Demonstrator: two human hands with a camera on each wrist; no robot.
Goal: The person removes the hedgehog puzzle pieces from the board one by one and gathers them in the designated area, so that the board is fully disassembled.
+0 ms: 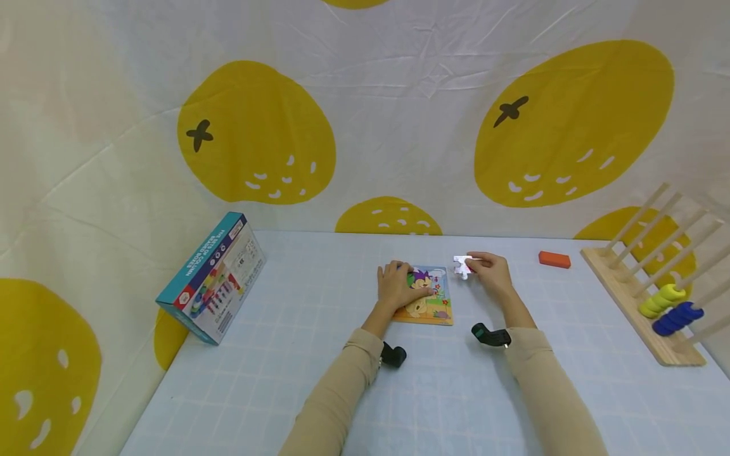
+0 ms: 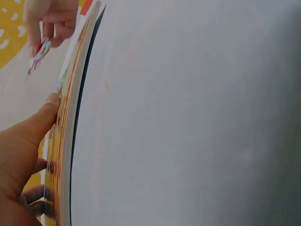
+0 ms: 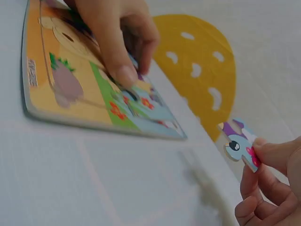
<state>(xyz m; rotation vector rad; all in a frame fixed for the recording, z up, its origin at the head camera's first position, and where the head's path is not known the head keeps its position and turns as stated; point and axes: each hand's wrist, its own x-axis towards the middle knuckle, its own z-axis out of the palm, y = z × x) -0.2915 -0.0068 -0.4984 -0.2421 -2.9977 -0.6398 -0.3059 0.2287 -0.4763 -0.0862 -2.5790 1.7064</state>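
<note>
A flat picture puzzle (image 1: 442, 310) with a cartoon figure lies on the table. My left hand (image 1: 395, 288) rests on its left part, the thumb (image 2: 46, 113) touching the picture and the other fingers spread toward the top edge. To the right of the board, my right hand (image 1: 493, 273) pinches a puzzle piece (image 3: 242, 143) between thumb and fingers, held up off the table. Blue, purple and pink printing with an eye shows on the piece in the right wrist view. Part of the puzzle picture is hidden under my left hand.
An orange block (image 1: 554, 259) lies right of my right hand. Farther right stands a wooden peg rack (image 1: 644, 310) with yellow beads (image 1: 661, 301) and blue beads (image 1: 677, 318). A toy box (image 1: 211, 278) leans at the left, near the patterned cloth backdrop (image 1: 399, 126).
</note>
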